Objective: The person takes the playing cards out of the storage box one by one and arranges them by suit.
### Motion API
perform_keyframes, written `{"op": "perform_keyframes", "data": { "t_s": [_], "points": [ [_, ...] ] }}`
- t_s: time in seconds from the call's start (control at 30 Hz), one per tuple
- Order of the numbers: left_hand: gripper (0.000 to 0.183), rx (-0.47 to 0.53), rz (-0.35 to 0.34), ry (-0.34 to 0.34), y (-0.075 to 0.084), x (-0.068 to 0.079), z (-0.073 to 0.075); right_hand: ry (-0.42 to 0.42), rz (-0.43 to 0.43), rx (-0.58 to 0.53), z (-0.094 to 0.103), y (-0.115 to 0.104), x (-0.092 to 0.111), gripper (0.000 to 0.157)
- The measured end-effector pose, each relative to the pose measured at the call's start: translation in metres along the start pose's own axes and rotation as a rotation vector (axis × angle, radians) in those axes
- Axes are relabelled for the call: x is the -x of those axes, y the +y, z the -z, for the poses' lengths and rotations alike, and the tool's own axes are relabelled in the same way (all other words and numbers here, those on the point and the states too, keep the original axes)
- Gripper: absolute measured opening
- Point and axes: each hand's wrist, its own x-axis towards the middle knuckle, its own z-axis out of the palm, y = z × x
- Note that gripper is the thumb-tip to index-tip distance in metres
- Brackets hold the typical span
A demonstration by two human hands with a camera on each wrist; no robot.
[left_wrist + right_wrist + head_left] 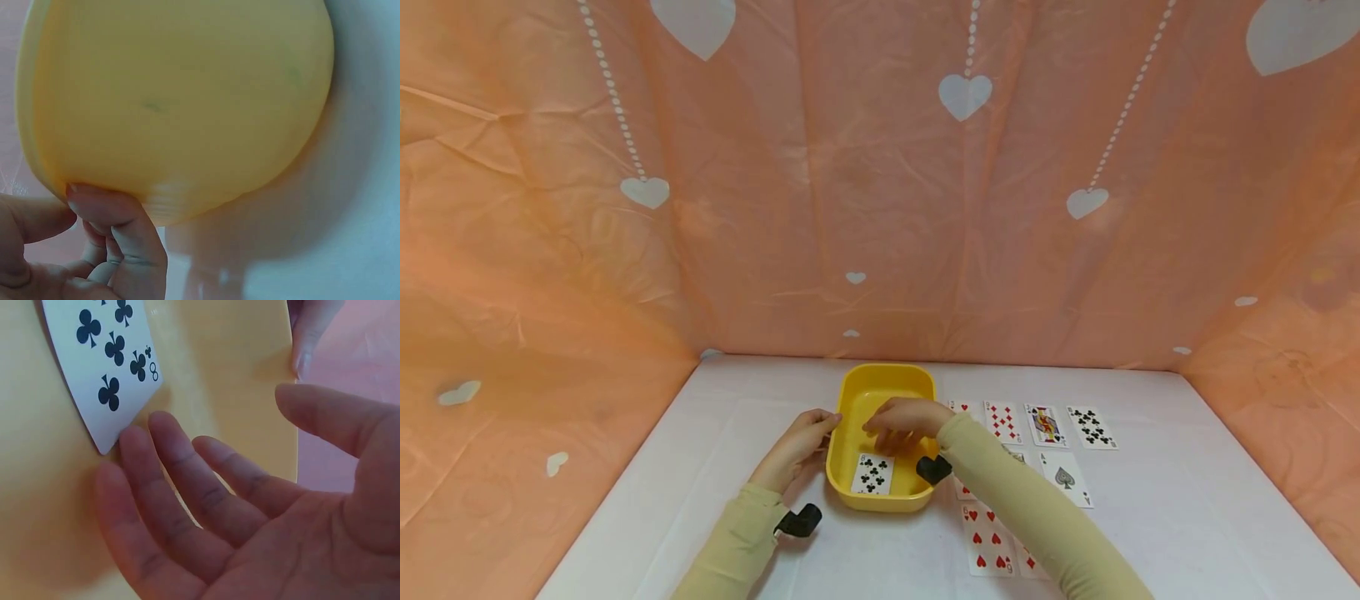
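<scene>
A yellow plastic tub (880, 502) stands on the white tabletop, with an eight of clubs (872, 474) lying face up at its near end. My left hand (797, 450) pinches the tub's left rim between thumb and forefinger, as the left wrist view shows at the wall of the tub (187, 112). Over the inside of the tub reaches my right hand (910, 421), its fingers loosely spread and nothing between them. In the right wrist view, the fingertips (134, 440) are right at the short edge of the eight of clubs (112, 381).
Playing cards lie face up in rows right of the tub: a six of hearts (987, 542) nearest, an ace of spades (1065, 478), a jack (1046, 426), a red diamond card (1003, 422) and a black clubs card (1092, 428). My right sleeve (1037, 500) partly covers several others. An orange cloth (880, 208) encloses the table.
</scene>
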Motion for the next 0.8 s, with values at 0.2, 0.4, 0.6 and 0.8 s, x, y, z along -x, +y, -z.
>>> {"op": "perform_keyframes", "data": {
  "t_s": [0.2, 0.4, 0.6, 0.8],
  "points": [
    [0.033, -0.009, -0.004, -0.002, -0.0001, 0.0013, 0.0003, -0.008, 0.008, 0.018, -0.0005, 0.0013, -0.0026, 0.033],
    [0.031, 0.007, -0.017, -0.001, -0.0004, 0.0006, 0.0000, -0.022, 0.045, 0.029, 0.0030, 0.0013, -0.0031, 0.024],
    [0.028, 0.025, -0.042, -0.001, -0.0012, 0.0000, -0.0002, -0.064, 0.083, 0.057, 0.0063, 0.0018, -0.0006, 0.013],
    [0.029, 0.015, -0.028, 0.015, -0.0025, -0.0011, -0.0003, -0.081, 0.038, 0.048, 0.0060, 0.0020, 0.0024, 0.012]
  ]
}}
